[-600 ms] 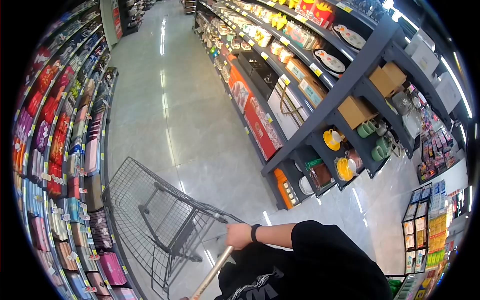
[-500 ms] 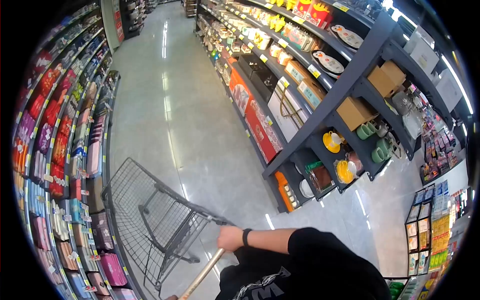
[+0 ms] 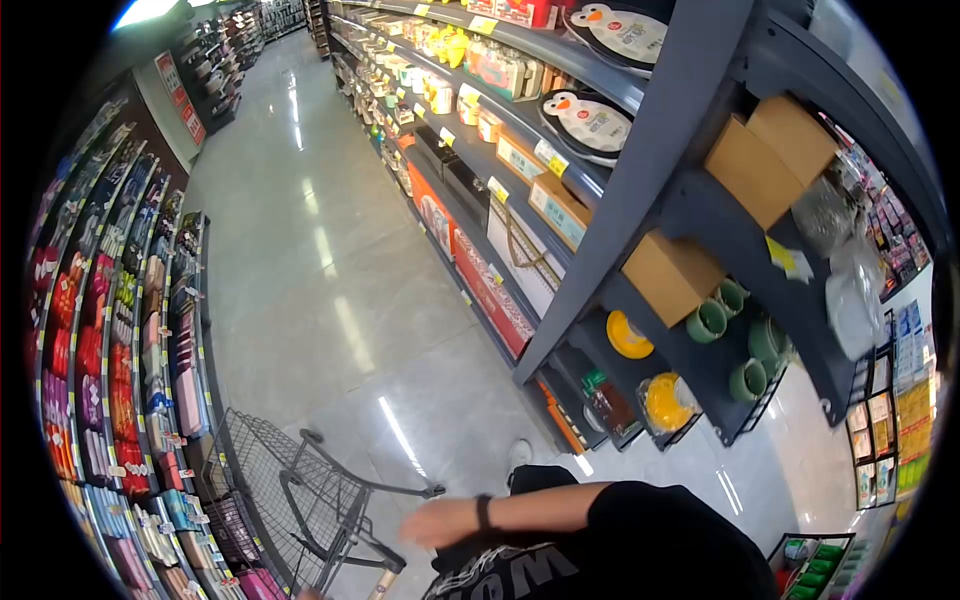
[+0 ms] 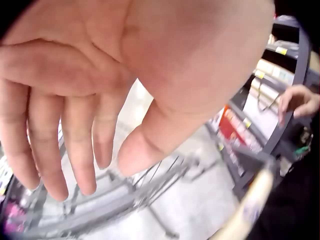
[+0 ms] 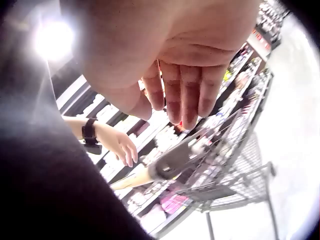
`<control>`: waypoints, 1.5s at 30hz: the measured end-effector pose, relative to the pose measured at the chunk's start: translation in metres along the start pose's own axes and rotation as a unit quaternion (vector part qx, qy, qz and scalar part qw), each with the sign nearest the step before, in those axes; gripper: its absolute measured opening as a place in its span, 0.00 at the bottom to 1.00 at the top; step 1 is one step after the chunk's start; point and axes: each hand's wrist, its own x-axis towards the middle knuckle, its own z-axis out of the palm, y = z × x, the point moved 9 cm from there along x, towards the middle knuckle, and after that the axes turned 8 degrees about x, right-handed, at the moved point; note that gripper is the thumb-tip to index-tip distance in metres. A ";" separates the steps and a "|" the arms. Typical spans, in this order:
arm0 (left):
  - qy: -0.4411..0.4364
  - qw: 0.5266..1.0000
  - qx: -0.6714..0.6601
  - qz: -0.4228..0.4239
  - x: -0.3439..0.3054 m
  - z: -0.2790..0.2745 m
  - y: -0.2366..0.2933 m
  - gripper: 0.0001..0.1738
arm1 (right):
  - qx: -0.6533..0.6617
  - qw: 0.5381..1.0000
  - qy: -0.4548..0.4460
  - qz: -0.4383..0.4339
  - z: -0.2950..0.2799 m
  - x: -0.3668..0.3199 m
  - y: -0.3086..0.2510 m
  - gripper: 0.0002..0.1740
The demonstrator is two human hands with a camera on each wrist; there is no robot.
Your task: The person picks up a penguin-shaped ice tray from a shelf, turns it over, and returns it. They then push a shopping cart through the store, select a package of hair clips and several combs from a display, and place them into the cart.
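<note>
A grey wire shopping cart (image 3: 300, 500) stands at the lower left in the head view. Its pale, tan handle bar (image 5: 134, 181) crosses below the hands in the right wrist view. My right hand (image 3: 440, 523), with a dark band at its wrist, is off the bar, holding nothing, fingers loosely extended. My left hand (image 4: 95, 100) hangs with relaxed, spread fingers over the cart in the left wrist view, the handle bar (image 4: 250, 207) apart from it on the right. Only a sliver of that hand shows at the head view's bottom edge.
Shelves of folded textiles (image 3: 120, 350) line the left, close beside the cart. On the right stands a dark shelf unit (image 3: 640, 190) with penguin-shaped trays (image 3: 585, 125), cardboard boxes (image 3: 675, 277) and green mugs (image 3: 707, 320). A tiled aisle floor (image 3: 300, 260) runs between them.
My right hand has let go of the handle bar and moved slightly left and down in view. The cart sits lower in view, and the right-hand shelf looks nearer.
</note>
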 end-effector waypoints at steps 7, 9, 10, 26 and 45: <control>0.440 0.854 -0.196 0.197 -0.081 -0.430 0.281 0.10 | -0.174 0.933 0.204 0.241 -0.226 -0.175 0.089 0.14; 0.438 0.839 -0.170 0.276 -0.092 -0.499 0.357 0.09 | -0.181 0.903 0.251 0.299 -0.258 -0.191 0.087 0.15; 0.429 0.829 -0.164 0.318 -0.090 -0.531 0.392 0.09 | -0.174 0.896 0.283 0.295 -0.265 -0.199 0.095 0.15; 0.562 0.480 -0.204 0.642 -0.168 -0.890 0.736 0.30 | -0.137 0.671 0.514 0.516 -0.363 -0.153 0.143 0.14; -0.042 0.408 -0.450 0.794 -0.150 -0.880 0.768 0.21 | -0.125 0.570 0.558 0.590 -0.358 -0.153 0.137 0.12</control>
